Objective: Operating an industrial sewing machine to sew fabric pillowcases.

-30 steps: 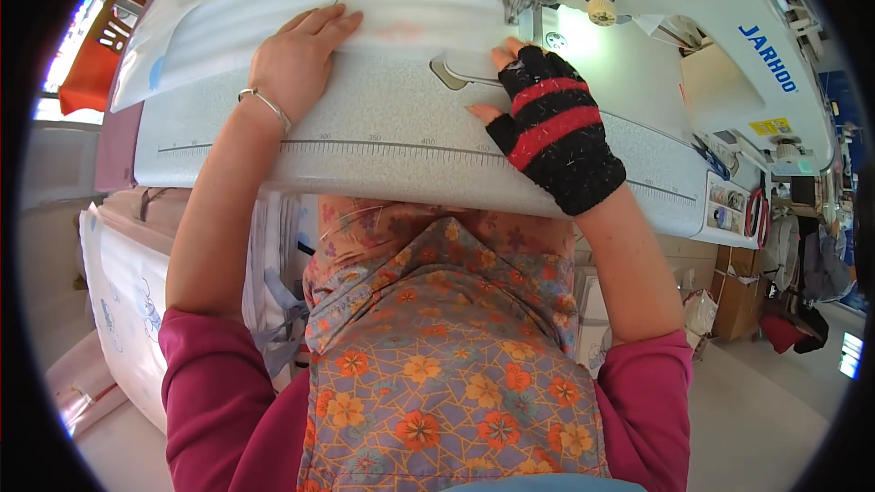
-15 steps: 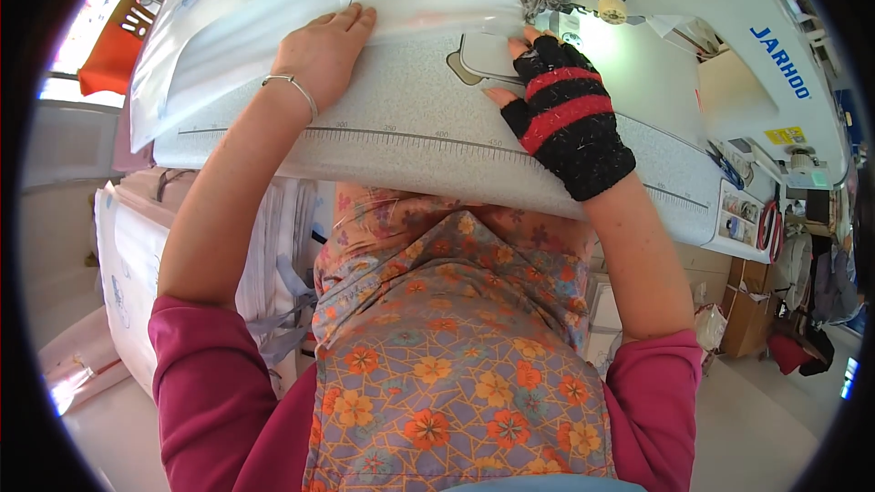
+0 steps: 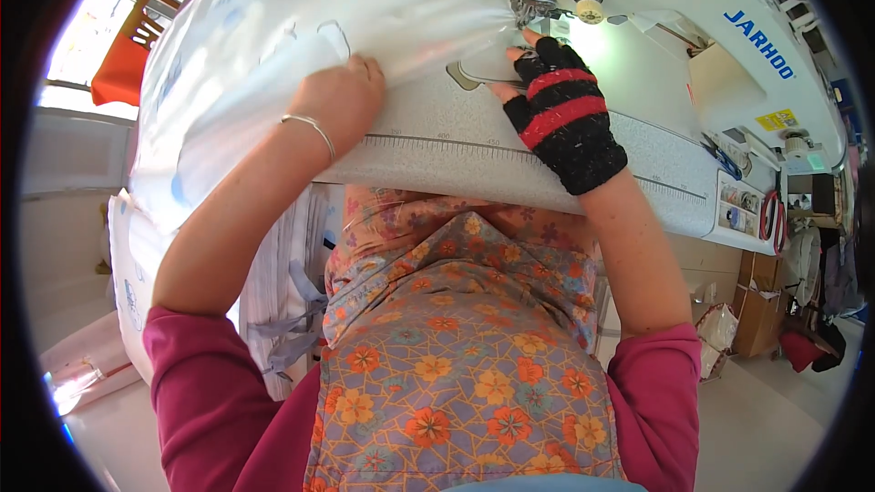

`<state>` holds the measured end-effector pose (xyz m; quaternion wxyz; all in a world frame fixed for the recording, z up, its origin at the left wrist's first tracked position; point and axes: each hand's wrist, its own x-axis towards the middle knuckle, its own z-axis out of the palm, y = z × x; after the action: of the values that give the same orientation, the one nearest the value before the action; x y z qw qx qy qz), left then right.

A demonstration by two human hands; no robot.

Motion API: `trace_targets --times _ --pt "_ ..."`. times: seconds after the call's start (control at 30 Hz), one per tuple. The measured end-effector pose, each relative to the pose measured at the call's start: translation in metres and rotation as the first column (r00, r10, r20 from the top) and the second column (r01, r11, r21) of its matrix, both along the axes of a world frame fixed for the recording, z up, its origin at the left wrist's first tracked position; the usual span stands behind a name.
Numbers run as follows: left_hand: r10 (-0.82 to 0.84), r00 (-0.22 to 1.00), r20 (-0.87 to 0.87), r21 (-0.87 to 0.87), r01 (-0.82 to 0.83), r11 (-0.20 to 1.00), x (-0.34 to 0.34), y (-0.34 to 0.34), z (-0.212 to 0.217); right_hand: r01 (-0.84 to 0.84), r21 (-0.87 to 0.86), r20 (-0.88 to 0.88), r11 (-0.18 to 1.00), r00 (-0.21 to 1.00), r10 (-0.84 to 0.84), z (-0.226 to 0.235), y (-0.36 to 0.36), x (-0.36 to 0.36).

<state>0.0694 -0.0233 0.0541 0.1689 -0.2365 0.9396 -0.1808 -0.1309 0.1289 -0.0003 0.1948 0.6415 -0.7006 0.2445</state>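
A large white, shiny sheet of fabric (image 3: 264, 64) with pale blue printed motifs covers the left of the sewing machine bed. My left hand (image 3: 342, 105), bare with a bracelet at the wrist, has its fingers curled on the fabric's near edge and closed on it; the fingertips are partly hidden. My right hand (image 3: 567, 114), in a black and red striped fingerless glove, lies on the bed just in front of the presser foot (image 3: 533, 11). Its thumb and fingers are apart, with the fingertips beside the fabric's right end. The sewing machine (image 3: 720, 36) arches over the far right.
A printed ruler (image 3: 444, 138) runs along the bed's front edge. Blue-handled scissors (image 3: 723, 157) and a tray of small parts (image 3: 738, 210) sit at its right end, beside red-handled scissors (image 3: 773, 219). Stacked white fabric (image 3: 283, 282) stands below the bed at left.
My left hand has slid nearer and a little right, its fingers now curled. The fabric has come nearer with it, covering more of the bed's left. My right hand has hardly moved.
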Motion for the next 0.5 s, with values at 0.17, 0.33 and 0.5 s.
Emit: trace_targets --times 0.17,0.33,0.5 --pt "-0.150 0.954 0.261 0.385 0.040 0.922 -0.012 0.051 0.044 -0.271 0.043 0.330 0.962 0.912 0.243 -0.004 0.042 0.047" --pt "-0.366 0.907 0.206 0.592 0.182 0.785 -0.020 0.053 0.062 -0.415 0.287 0.762 0.864 -0.448 -0.468 0.005 0.052 0.104" --pt "-0.296 0.821 -0.488 0.426 0.520 0.741 -0.072 -0.013 0.006 -0.149 -0.289 0.579 0.946 -0.814 0.048 -0.038 0.042 0.138"
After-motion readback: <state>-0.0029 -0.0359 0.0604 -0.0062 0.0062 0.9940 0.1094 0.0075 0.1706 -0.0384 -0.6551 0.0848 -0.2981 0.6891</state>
